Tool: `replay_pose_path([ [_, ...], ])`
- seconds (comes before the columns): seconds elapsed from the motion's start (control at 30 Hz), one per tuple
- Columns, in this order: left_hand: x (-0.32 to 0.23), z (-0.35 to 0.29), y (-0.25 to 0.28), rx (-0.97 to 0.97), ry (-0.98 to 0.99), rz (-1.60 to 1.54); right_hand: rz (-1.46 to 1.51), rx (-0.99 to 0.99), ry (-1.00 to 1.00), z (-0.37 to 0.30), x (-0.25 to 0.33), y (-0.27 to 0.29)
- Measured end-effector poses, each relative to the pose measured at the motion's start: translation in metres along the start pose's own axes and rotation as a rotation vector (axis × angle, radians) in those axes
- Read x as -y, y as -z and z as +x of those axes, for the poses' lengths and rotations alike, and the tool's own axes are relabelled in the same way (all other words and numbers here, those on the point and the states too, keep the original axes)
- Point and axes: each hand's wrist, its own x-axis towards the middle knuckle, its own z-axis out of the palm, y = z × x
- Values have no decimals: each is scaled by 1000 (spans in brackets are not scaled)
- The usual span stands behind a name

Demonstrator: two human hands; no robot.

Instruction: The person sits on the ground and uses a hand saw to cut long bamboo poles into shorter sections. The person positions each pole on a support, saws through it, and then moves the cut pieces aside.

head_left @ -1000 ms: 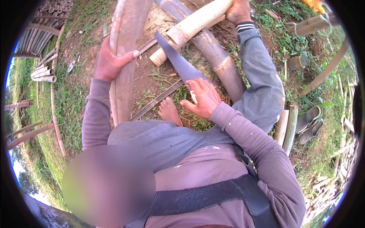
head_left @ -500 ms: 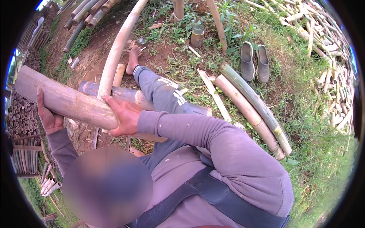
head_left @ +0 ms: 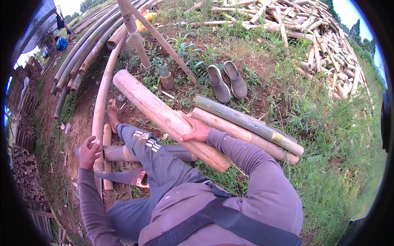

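Since it looks thick and woody, the pale bamboo length (head_left: 160, 106) slanting in front of us should be stiff, weighty for one arm and hard to crush, its smooth rind apt to turn under the palm. Our right hand (head_left: 196, 129) holds it with the thumb over the top, nearer the low end, so the far end probably drags; gripping closer to the middle would balance it better. We would keep our fingers on the rounded side, as the cut rims may be sharp.

Our left hand (head_left: 89, 152) has loosely bent fingers and nothing seen in it; whether it touches the long pole (head_left: 104, 98) we cannot tell. Just below lies a saw (head_left: 121, 177), whose teeth we should avoid, its blade crossing a short piece (head_left: 107, 137). Behind our outstretched leg (head_left: 143, 149), a dark log (head_left: 178, 152) lies crosswise.

A green length (head_left: 246, 122) and a pinkish length (head_left: 230, 130) lie side by side beyond our grip, limiting any swing there; the grass (head_left: 328, 176) to our right offers more room. Farther off sit grey clogs (head_left: 236, 82), an upright post (head_left: 137, 45) and a bamboo heap (head_left: 318, 57).
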Motion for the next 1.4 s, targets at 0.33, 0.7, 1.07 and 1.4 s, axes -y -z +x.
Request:
replay_pose_path([
  [0.33, 32, 28, 19, -318, -261, 744, -734, -233, 266, -98, -6, 26],
  [0.7, 180, -1, 304, -513, 37, 751, -1753, -2211, 176, -334, 385, 464],
  [1.07, 151, 27, 144, -226, -110, 774, -846, 132, 341, -43, 25, -24],
  [1.4, 161, 2, 162, -168, -61, 778, -513, 149, 233, -66, -8, -116],
])
